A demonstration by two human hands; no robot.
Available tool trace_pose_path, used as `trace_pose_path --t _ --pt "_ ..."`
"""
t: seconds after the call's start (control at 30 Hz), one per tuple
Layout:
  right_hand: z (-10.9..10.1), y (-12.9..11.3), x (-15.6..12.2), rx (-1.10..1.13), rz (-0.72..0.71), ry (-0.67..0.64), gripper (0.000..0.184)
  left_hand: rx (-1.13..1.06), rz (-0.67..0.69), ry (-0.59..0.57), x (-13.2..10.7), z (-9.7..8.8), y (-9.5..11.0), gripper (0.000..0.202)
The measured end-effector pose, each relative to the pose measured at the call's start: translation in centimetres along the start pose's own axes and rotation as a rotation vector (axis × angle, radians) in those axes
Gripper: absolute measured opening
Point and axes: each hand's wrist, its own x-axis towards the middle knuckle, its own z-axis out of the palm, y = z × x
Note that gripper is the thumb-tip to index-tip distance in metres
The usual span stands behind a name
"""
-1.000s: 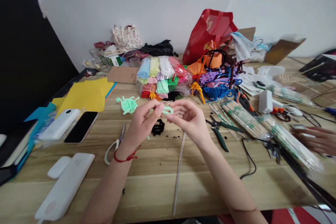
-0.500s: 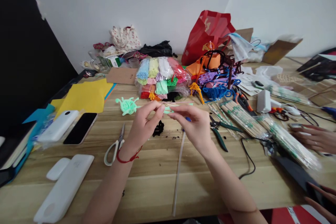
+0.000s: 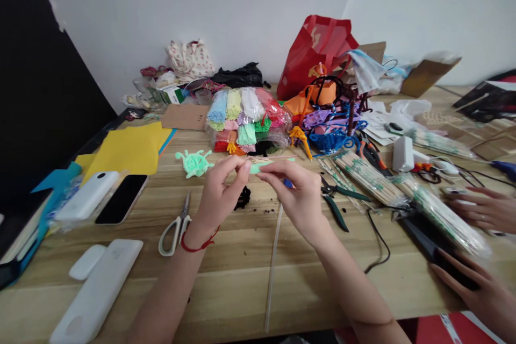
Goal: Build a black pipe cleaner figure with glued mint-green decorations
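Note:
Both hands meet over the middle of the table on a light green pipe cleaner [image 3: 255, 169], of which a short piece shows between the fingertips. My left hand [image 3: 223, 185] pinches its left side between thumb and fingers. My right hand [image 3: 297, 196] is closed on the right side, thumb against forefinger. To the left of my left hand lies a curled light green pipe cleaner shape [image 3: 195, 163] with several short arms sticking out. Below the hands sits a small black coiled piece [image 3: 243, 198]. Thin stems [image 3: 278, 158] lie just behind the fingers.
Scissors [image 3: 177, 228] lie left of my left wrist, green-handled pliers [image 3: 337, 212] right of my right hand. Behind is a bag of coloured pipe cleaners [image 3: 248, 118]. A clear stick [image 3: 274, 269] lies between my forearms. Another person's hands [image 3: 484, 209] rest at the right.
My hands stay nearly in place, still pinching the green pipe cleaner. At lower right, another person's hand has moved inward with the dark flat object. The view has shifted slightly.

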Motion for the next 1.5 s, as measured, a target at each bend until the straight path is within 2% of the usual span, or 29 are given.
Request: trace_pose_path --t 0.17,0.47,0.6,0.73,1.17,1.5 --pt "0.0 0.0 -0.1 -0.017 -0.037 0.016 0.006 0.003 -0.001 0.003 0.0 0.0 0.1 0.026" --pt "0.1 0.5 0.0 0.017 0.012 -0.009 0.009 -0.155 -0.089 -0.05 0.0 -0.5 -0.5 0.027" --pt "0.0 0.4 0.1 0.001 0.024 -0.014 0.004 -0.129 -0.088 -0.072 0.0 -0.6 -0.7 0.027" --pt "-0.2 0.3 0.1 -0.018 0.009 -0.038 0.008 -0.093 -0.065 -0.08 0.0 -0.6 -0.7 0.027" --pt "-0.5 0.3 0.2 -0.05 -0.122 -0.106 0.009 -0.05 -0.051 -0.106 0.1 -0.9 -0.5 0.03" --pt "-0.4 0.6 0.2 -0.042 -0.031 -0.068 0.003 -0.16 -0.107 -0.125 0.1 -0.7 -1.0 0.031"
